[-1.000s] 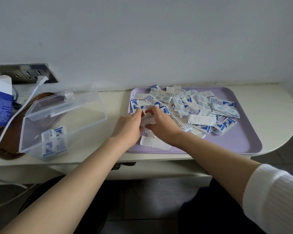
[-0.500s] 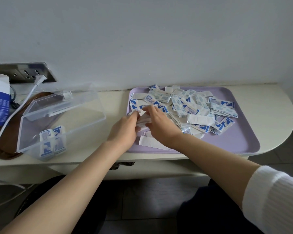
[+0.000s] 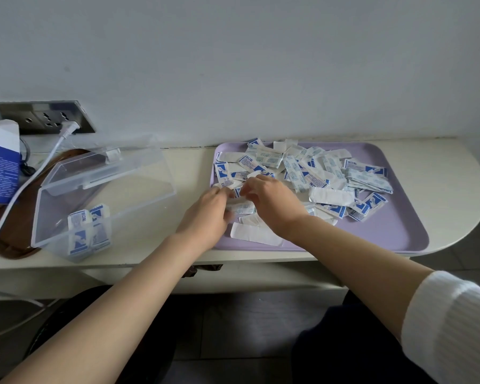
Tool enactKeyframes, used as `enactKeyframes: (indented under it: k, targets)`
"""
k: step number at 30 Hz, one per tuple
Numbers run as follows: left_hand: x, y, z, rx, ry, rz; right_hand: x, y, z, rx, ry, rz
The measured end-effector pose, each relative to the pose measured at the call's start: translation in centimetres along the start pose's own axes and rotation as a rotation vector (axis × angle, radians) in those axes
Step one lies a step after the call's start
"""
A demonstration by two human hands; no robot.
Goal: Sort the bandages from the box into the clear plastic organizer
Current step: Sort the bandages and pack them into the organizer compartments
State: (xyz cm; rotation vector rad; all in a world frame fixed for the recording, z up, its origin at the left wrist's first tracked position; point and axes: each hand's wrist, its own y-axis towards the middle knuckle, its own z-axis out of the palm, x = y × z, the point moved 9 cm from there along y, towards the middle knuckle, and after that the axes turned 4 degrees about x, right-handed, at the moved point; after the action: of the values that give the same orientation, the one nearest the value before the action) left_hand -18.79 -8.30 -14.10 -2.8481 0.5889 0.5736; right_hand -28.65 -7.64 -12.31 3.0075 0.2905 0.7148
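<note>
A heap of white and blue wrapped bandages [image 3: 311, 173] lies on a lilac tray [image 3: 394, 231]. My left hand [image 3: 205, 214] and my right hand [image 3: 272, 203] meet at the tray's left edge, fingers pinched together on a small bundle of bandages [image 3: 240, 207] held between them. To the left stands the clear plastic organizer [image 3: 103, 195], lid tipped open, with a few bandages [image 3: 88, 231] upright in its near corner. The blue and white bandage box [image 3: 0, 164] stands open at the far left.
A white cable [image 3: 25, 187] runs from a wall socket [image 3: 47, 117] down across the shelf beside the organizer. A brown object [image 3: 9, 225] lies under the organizer's left side. The pale shelf [image 3: 455, 173] curves off at the right and ends close to my body.
Both hands stayed at the tray's left edge, shifting slightly toward the heap while gathering bandages between the fingers. The organizer and box have not moved.
</note>
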Motion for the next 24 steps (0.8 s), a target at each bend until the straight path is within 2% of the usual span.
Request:
enactKeyframes:
  k: [3, 8, 12, 17, 24]
  targets:
    - [-0.1, -0.2, 0.3, 0.018, 0.136, 0.019, -0.1, -0.1, 1.5, 0.093, -0.028, -0.001]
    - [-0.6, -0.8, -0.4, -0.066, 0.244, 0.034, 0.0, 0.2, 0.2, -0.008, -0.064, -0.007]
    - [-1.0, -1.2, -0.5, -0.073, 0.249, 0.016, -0.4, 0.1, 0.3, 0.042, -0.033, 0.025]
    - [-1.0, -1.1, 0.1, -0.046, 0.346, 0.037, -0.3, 0.0, 0.4, 0.083, -0.112, 0.013]
    - [-1.0, -1.0, 0.6, 0.006, 0.447, 0.069, -0.3, -0.3, 2.6, 0.28, -0.077, -0.028]
